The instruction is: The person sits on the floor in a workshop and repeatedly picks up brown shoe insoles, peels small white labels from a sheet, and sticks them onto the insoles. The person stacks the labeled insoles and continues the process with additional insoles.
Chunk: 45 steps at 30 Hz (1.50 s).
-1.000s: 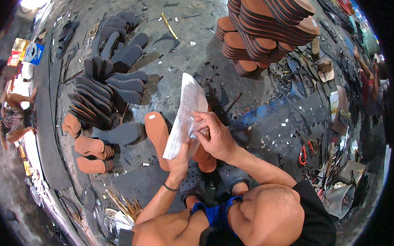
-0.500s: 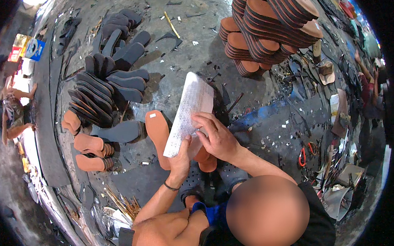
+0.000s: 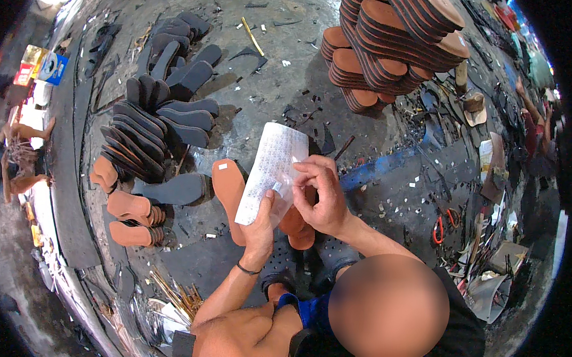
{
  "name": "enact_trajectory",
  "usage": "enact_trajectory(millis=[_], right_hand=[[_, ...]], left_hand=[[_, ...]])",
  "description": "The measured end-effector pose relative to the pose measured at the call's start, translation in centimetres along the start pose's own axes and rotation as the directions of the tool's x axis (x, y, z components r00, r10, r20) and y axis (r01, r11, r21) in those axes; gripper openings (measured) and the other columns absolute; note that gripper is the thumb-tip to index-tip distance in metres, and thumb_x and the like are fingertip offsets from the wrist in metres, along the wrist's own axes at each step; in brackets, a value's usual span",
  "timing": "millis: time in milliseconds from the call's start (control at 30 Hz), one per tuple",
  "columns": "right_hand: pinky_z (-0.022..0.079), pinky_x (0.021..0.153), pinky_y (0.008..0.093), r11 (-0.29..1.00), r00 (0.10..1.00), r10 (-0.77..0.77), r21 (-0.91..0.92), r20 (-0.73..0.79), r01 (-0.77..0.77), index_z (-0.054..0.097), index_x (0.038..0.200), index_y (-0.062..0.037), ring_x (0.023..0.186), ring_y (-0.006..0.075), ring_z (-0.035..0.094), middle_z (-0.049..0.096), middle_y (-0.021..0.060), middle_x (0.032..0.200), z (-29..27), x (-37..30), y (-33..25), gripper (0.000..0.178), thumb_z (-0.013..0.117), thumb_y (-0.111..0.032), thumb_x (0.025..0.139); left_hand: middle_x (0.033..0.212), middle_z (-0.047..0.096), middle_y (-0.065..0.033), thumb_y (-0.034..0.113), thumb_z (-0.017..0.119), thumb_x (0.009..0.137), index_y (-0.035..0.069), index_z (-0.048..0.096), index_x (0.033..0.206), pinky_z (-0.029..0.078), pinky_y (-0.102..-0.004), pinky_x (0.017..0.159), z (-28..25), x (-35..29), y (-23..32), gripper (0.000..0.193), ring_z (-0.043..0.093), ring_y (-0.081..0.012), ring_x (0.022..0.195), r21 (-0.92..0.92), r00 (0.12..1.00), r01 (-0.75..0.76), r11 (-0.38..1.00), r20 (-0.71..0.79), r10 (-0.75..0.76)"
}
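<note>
My left hand [image 3: 260, 228] grips the lower edge of a white sheet of small printed stickers [image 3: 271, 161], thumb on top. Part of the sheet's right side looks like bare, see-through backing. At that right side, the thumb and forefinger of my right hand [image 3: 323, 199] are pinched together; whatever is between the fingertips is too small to make out. Below the sheet, a tan shoe sole [image 3: 228, 189] lies on the floor with a small white sticker near its far end. Another tan sole [image 3: 300, 236] is partly hidden by my hands, close to my clogs.
Dark soles [image 3: 134, 137] stand in leaning rows at left, with tan soles [image 3: 129, 207] nearer. A tall stack of brown soles [image 3: 388, 43] rises at far right. Orange-handled scissors [image 3: 438, 229] lie at right among scraps. Other people are at both sides.
The sheet has tipped flatter and its far end has come nearer to me. My right hand's fingers have drawn from lying over the sheet into a pinch at its right side.
</note>
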State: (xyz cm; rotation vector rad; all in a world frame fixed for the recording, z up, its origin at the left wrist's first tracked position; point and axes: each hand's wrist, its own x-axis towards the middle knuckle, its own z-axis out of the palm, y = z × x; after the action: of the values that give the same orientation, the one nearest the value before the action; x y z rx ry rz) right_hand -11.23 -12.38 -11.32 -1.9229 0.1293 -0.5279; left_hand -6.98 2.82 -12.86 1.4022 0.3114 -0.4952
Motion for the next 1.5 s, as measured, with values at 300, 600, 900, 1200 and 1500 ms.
enact_trajectory(millis=[300, 600, 900, 1200, 1500], right_hand=[[0.06, 0.084, 0.033, 0.998, 1.0, -0.004, 0.062, 0.02, 0.003, 0.046, 0.13, -0.0022, 0.113, 0.0298, 0.055, 0.028, 0.0174, 0.139, 0.3, 0.9, -0.5, 0.059, 0.064, 0.014, 0.076], [0.05, 0.088, 0.0291, 0.677, 0.853, 0.519, 0.633, -0.05, -0.375, 0.041, 0.131, -0.0025, 0.107, 0.0154, 0.052, 0.047, 0.0076, 0.123, -5.6, 3.3, -1.1, 0.059, 0.07, 0.005, 0.08], [0.049, 0.091, 0.0304, 0.577, 0.75, 0.661, 0.639, 0.001, -0.509, 0.047, 0.126, -0.0009, 0.102, 0.0146, 0.056, 0.056, 0.0077, 0.111, -4.6, 3.8, 5.5, 0.051, 0.073, 0.0, 0.082], [0.054, 0.082, 0.0288, 0.681, 0.73, 0.681, 0.406, -0.048, -0.609, 0.051, 0.122, -0.0051, 0.095, 0.0141, 0.06, 0.061, 0.0077, 0.105, 0.2, 3.1, 11.0, 0.048, 0.076, -0.001, 0.081], [0.058, 0.074, 0.0288, 0.898, 0.905, 0.399, -0.138, -0.148, -0.419, 0.05, 0.116, -0.0025, 0.104, 0.0195, 0.058, 0.037, 0.0122, 0.128, 2.0, 3.8, 10.2, 0.046, 0.076, 0.001, 0.078]], left_hand=[[0.107, 0.067, -0.006, 0.017, 0.07, 0.092, -0.002, 0.063, 0.117, 0.05, -0.0262, 0.081, 1.7, -1.7, 2.1, 0.032, 0.06, -0.0109, 0.095, 0.118, 0.99, -0.137, 0.984, 0.043, 0.133], [0.118, 0.065, -0.0104, 0.027, 0.067, 0.093, 0.002, 0.061, 0.126, 0.05, -0.0348, 0.093, 3.0, -4.4, -1.8, 0.042, 0.063, -0.0227, 0.104, 0.195, 0.438, -0.215, 0.957, 0.895, -0.084], [0.156, 0.002, -0.0348, 0.028, 0.081, 0.073, 0.005, 0.026, 0.15, 0.026, -0.0596, 0.112, 1.0, 2.3, -3.9, 0.097, 0.008, -0.0595, 0.141, 0.715, 0.811, -0.581, 0.389, 0.55, 0.199], [0.157, 0.011, -0.0314, 0.051, 0.076, 0.077, 0.002, 0.027, 0.149, 0.019, -0.0613, 0.112, 2.4, 1.0, -2.8, 0.101, 0.008, -0.0516, 0.146, 0.759, 0.822, -0.568, 0.317, 0.541, 0.178], [0.157, 0.02, -0.0245, 0.044, 0.078, 0.071, 0.001, 0.029, 0.149, 0.02, -0.0562, 0.114, 4.7, 5.1, -3.4, 0.102, 0.019, -0.044, 0.144, 0.788, 0.82, -0.573, 0.226, 0.548, 0.166]])
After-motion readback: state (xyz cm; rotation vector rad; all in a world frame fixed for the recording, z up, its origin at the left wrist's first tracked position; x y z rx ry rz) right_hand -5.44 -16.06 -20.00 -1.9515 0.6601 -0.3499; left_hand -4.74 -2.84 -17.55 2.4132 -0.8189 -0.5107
